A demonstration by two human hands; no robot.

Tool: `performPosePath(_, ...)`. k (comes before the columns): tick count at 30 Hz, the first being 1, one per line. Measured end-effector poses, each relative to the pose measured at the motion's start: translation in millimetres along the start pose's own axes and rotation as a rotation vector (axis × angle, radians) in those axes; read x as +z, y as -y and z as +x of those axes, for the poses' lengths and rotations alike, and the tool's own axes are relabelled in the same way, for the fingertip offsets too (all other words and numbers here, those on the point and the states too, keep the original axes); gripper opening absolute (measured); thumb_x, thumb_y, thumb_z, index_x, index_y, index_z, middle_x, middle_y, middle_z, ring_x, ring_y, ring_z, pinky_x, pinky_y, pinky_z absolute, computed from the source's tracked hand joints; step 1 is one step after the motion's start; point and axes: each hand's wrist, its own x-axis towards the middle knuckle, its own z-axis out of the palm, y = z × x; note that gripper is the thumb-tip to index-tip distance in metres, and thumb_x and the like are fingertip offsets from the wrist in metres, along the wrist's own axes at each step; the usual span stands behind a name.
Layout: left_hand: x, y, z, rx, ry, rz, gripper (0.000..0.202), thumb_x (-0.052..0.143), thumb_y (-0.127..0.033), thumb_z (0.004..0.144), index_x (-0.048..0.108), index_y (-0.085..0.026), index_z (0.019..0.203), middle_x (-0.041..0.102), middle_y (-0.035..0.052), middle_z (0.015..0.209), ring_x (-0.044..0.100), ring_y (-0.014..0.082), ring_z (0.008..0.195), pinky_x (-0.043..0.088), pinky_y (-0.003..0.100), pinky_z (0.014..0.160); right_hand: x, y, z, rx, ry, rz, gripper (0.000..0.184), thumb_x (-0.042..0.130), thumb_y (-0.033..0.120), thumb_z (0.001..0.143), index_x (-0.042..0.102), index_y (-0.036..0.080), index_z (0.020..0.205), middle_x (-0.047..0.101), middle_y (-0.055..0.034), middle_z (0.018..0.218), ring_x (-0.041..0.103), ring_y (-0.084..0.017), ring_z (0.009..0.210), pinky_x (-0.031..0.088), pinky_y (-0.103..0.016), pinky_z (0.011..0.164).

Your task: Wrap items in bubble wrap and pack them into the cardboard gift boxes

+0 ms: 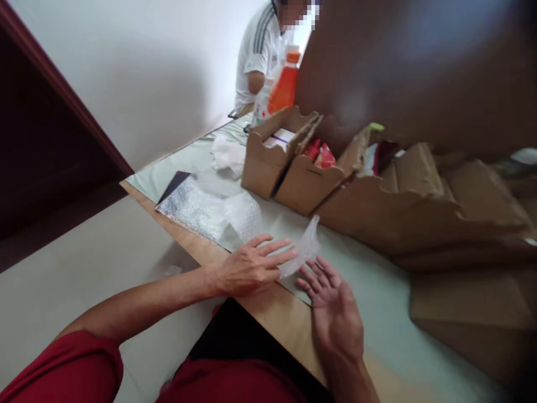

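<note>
A small piece of clear plastic wrap (307, 246) stands between my two hands over the table's near edge. My left hand (251, 267) is palm down with fingers stretched out, its fingertips at the wrap's left side. Opposite it, my right hand (338, 313) is turned palm up, fingers spread and just below the wrap. Whether either hand touches the wrap cannot be made out. Beyond my left hand lies a larger sheet of bubble wrap (201, 207), partly over a dark flat item (175, 183).
Cardboard bins (264, 162) line the table's back, holding red packets (321, 154) and other goods. An orange bottle (285, 84) stands behind them. Crumpled white wrap (229, 155) lies at the far left. A person in a white shirt (258, 50) sits at the far end.
</note>
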Motion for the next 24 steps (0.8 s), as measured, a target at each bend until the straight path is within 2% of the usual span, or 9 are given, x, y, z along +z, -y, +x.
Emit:
performPosePath(3, 26.6, -31, 2, 0.042, 0.181, -0.122, 0.009, 0.072, -0.02, 0.085, 0.072, -0.02, 0.094, 0.062, 0.0144, 0.148, 0.059, 0.0347, 0.137, 0.036, 0.057, 0.122, -43, 6, -18, 0.042, -0.064, 0.061, 0.076, 0.033, 0.075, 0.098, 0.052, 0.021, 0.148, 0.066, -0.0192, 0.14, 0.073, -0.028, 0.114, 0.063, -0.043, 0.087)
performPosePath(6, 39.2, -49, 0, -0.007, 0.273, -0.193, 0.025, 0.076, -0.03, 0.084, 0.072, -0.02, 0.107, 0.065, 0.0166, 0.144, 0.06, 0.0365, 0.135, 0.037, 0.059, 0.121, -71, 8, -34, 0.094, -0.132, -0.042, 0.075, 0.057, 0.071, 0.091, 0.051, 0.025, 0.15, 0.07, -0.0152, 0.132, 0.073, -0.027, 0.107, 0.062, -0.038, 0.084)
performPosePath(8, 42.2, -55, -5, -0.052, 0.288, -0.207, 0.034, 0.076, -0.033, 0.084, 0.07, -0.021, 0.116, 0.065, 0.0164, 0.144, 0.056, 0.0371, 0.139, 0.036, 0.059, 0.122, -71, 7, -36, 0.109, -0.142, -0.141, 0.079, 0.073, 0.063, 0.084, 0.051, 0.024, 0.15, 0.072, -0.0136, 0.127, 0.072, -0.026, 0.103, 0.061, -0.036, 0.082)
performPosePath(11, 41.0, -61, -15, -0.086, 0.252, -0.179, 0.043, 0.073, -0.037, 0.088, 0.066, -0.021, 0.127, 0.06, 0.0177, 0.149, 0.053, 0.0367, 0.143, 0.037, 0.059, 0.122, -55, 8, -30, 0.027, -0.077, -0.302, 0.075, 0.075, 0.05, 0.084, 0.052, 0.019, 0.148, 0.073, -0.0084, 0.104, 0.069, -0.021, 0.087, 0.056, -0.033, 0.074)
performPosePath(14, 33.8, -55, -20, -0.13, 0.076, -0.061, 0.043, 0.065, -0.027, 0.093, 0.06, -0.021, 0.136, 0.056, 0.0188, 0.152, 0.05, 0.0348, 0.145, 0.042, 0.057, 0.119, -42, 15, -27, -0.116, -0.045, -0.397, 0.061, 0.065, 0.039, 0.091, 0.054, 0.019, 0.147, 0.066, -0.0005, 0.084, 0.061, -0.016, 0.073, 0.051, -0.03, 0.07)
performPosePath(16, 28.2, -44, -14, -0.188, -0.033, 0.026, 0.052, 0.063, -0.021, 0.092, 0.054, -0.021, 0.143, 0.055, 0.0184, 0.153, 0.047, 0.035, 0.148, 0.041, 0.057, 0.119, -43, 22, -31, -0.179, -0.055, -0.414, 0.058, 0.063, 0.036, 0.093, 0.054, 0.021, 0.148, 0.064, 0.0011, 0.082, 0.059, -0.014, 0.073, 0.05, -0.029, 0.071)
performPosePath(17, 26.1, -36, -9, -0.217, -0.045, 0.047, 0.058, 0.064, -0.02, 0.091, 0.051, -0.021, 0.147, 0.055, 0.0178, 0.153, 0.046, 0.0355, 0.148, 0.04, 0.058, 0.119, -48, 26, -35, -0.197, -0.072, -0.417, 0.058, 0.063, 0.035, 0.093, 0.053, 0.022, 0.149, 0.064, 0.0008, 0.084, 0.06, -0.014, 0.075, 0.051, -0.029, 0.072)
performPosePath(20, 25.2, -11, 9, -0.265, 0.093, -0.002, 0.068, 0.069, -0.025, 0.084, 0.05, -0.021, 0.149, 0.065, 0.0145, 0.141, 0.056, 0.0352, 0.135, 0.045, 0.055, 0.113, -71, 35, -52, -0.232, -0.184, -0.456, 0.057, 0.066, 0.037, 0.094, 0.054, 0.024, 0.148, 0.069, -0.0019, 0.093, 0.066, -0.016, 0.084, 0.054, -0.032, 0.081)
performPosePath(24, 30.6, 6, 22, -0.301, 0.325, -0.059, 0.048, 0.067, -0.029, 0.084, 0.066, -0.024, 0.132, 0.077, 0.0074, 0.105, 0.069, 0.0293, 0.1, 0.053, 0.048, 0.096, -114, 37, -76, -0.243, -0.385, -0.53, 0.055, 0.069, 0.039, 0.092, 0.058, 0.025, 0.145, 0.073, -0.0047, 0.1, 0.07, -0.019, 0.091, 0.057, -0.038, 0.091)
